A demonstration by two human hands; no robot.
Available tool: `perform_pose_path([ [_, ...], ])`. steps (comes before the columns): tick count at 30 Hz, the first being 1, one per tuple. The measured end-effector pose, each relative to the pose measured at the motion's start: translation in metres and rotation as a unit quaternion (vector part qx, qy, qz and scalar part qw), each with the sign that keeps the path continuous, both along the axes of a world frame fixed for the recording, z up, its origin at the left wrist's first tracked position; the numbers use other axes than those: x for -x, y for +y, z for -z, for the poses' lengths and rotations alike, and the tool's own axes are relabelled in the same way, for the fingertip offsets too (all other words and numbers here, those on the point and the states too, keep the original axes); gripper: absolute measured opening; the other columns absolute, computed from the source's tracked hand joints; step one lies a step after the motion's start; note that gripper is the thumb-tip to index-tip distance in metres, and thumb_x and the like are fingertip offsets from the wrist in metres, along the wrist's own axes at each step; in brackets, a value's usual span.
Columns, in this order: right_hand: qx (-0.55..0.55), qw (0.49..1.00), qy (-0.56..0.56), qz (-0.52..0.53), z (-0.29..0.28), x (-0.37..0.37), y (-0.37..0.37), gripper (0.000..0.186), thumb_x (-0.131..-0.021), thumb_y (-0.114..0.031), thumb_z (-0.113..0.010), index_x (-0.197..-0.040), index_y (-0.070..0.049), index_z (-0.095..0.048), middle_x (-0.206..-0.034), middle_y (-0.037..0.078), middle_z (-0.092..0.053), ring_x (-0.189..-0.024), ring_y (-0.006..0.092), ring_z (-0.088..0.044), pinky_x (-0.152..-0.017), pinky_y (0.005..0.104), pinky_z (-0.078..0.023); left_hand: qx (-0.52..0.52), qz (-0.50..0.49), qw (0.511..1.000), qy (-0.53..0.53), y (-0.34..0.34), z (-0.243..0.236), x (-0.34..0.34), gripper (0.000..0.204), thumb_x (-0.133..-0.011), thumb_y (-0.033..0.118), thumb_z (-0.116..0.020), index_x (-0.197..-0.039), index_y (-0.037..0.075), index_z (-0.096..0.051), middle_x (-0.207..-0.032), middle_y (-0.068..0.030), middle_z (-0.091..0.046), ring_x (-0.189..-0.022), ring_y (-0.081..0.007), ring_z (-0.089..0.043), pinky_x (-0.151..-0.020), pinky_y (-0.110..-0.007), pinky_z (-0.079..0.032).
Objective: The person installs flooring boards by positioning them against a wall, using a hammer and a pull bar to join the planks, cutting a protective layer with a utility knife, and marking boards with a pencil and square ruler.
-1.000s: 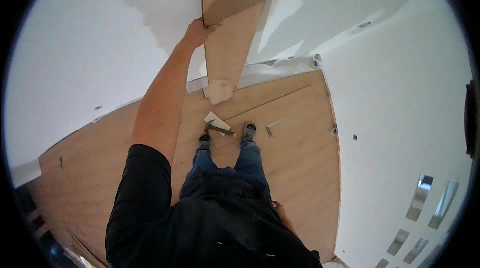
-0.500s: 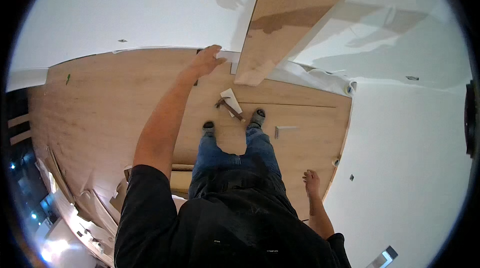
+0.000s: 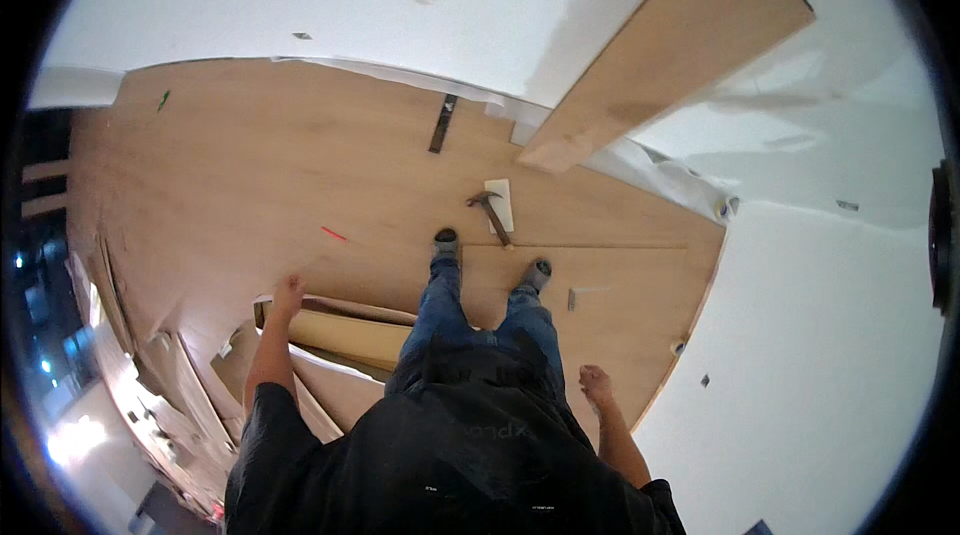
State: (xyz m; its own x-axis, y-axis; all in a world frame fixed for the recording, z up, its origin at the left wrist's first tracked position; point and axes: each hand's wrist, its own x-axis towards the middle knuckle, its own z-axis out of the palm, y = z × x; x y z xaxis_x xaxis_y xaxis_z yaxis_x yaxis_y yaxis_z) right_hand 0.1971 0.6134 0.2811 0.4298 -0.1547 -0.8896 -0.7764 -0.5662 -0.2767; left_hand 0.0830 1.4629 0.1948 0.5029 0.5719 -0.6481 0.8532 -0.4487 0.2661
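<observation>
My left hand (image 3: 289,296) hangs low over the floor beside an open long cardboard carton (image 3: 335,311); its fingers are small and smeared, and I see nothing held. Down at my right side, my right hand (image 3: 596,385) has its fingers curled in, with nothing visible in it. A wide wood floor plank (image 3: 670,55) leans against the wall ahead, its lower end on the floor. Between it and my feet, a claw hammer (image 3: 491,218) lies partly over a white flat block (image 3: 502,197). A dark flat bar (image 3: 442,123) rests near the wall's foot.
Laid wood flooring (image 3: 230,165) spreads under my feet, with a long plank edge at right. White underlay sheet (image 3: 665,170) shows along the wall. A small grey angled piece (image 3: 573,299) and a red strip (image 3: 334,233) lie on the floor. Loose cardboard and sheeting (image 3: 165,360) pile up left.
My left hand has come back from the dark bar by the wall to beside the carton. My right hand has drawn back slightly, fingers more curled. The view has shifted; the plank still leans there.
</observation>
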Motion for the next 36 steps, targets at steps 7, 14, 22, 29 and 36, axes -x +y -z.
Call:
perform_pose_path([
  [7, -0.021, 0.973, -0.146, -0.18, 0.043, -0.188, 0.051, 0.033, -0.1, -0.029, -0.063, -0.119, -0.003, -0.067, -0.101, 0.007, -0.069, -0.086, 0.0164, -0.066, -0.074, 0.0317, -0.054, -0.039, -0.304, 0.951, 0.04, -0.153, -0.014, 0.276, 0.04, -0.091, 0.018, -0.073, -0.125, -0.002, -0.065, -0.092, -0.0148, -0.072, -0.08, -0.0208, -0.069, -0.07, -0.037, -0.057],
  [14, 0.037, 0.837, -0.212, -0.502, 0.07, -0.305, 0.174, 0.032, -0.097, -0.026, -0.064, -0.11, 0.002, -0.071, -0.106, 0.02, -0.072, -0.101, 0.0322, -0.07, -0.088, 0.0432, -0.054, 0.228, -0.351, 0.904, 0.092, -0.397, 0.033, 0.315, 0.053, -0.089, 0.043, -0.074, -0.129, 0.009, -0.07, -0.116, -0.0161, -0.075, -0.112, -0.0325, -0.07, -0.098, -0.041, -0.055],
  [22, -0.1, 0.836, -0.171, -0.512, -0.013, -0.256, 0.401, 0.035, -0.098, -0.025, -0.065, -0.121, 0.002, -0.068, -0.105, 0.018, -0.072, -0.098, 0.029, -0.07, -0.089, 0.0385, -0.054, 0.343, -0.266, 0.901, -0.01, -0.248, 0.02, 0.148, 0.047, -0.093, 0.038, -0.07, -0.127, 0.005, -0.069, -0.12, -0.0188, -0.072, -0.112, -0.0362, -0.068, -0.097, -0.043, -0.053],
  [29, -0.057, 0.806, -0.099, -0.58, -0.055, -0.239, 0.503, 0.047, -0.098, -0.035, -0.061, -0.125, 0.003, -0.067, -0.118, 0.025, -0.07, -0.11, 0.0383, -0.068, -0.094, 0.0448, -0.053, 0.008, -0.338, 0.923, -0.184, 0.036, -0.113, 0.04, 0.034, -0.094, 0.03, -0.065, -0.118, 0.006, -0.07, -0.104, -0.0182, -0.074, -0.1, -0.0353, -0.071, -0.088, -0.044, -0.056],
  [36, -0.125, 0.807, -0.075, -0.572, 0.002, -0.269, 0.654, 0.045, -0.102, -0.035, -0.056, -0.124, 0.002, -0.067, -0.116, 0.022, -0.07, -0.109, 0.038, -0.066, -0.097, 0.0446, -0.05, 0.159, -0.168, 0.97, -0.079, 0.045, -0.045, 0.005, 0.031, -0.094, 0.027, -0.059, -0.115, 0.008, -0.071, -0.111, -0.0211, -0.073, -0.107, -0.0383, -0.069, -0.096, -0.048, -0.053],
])
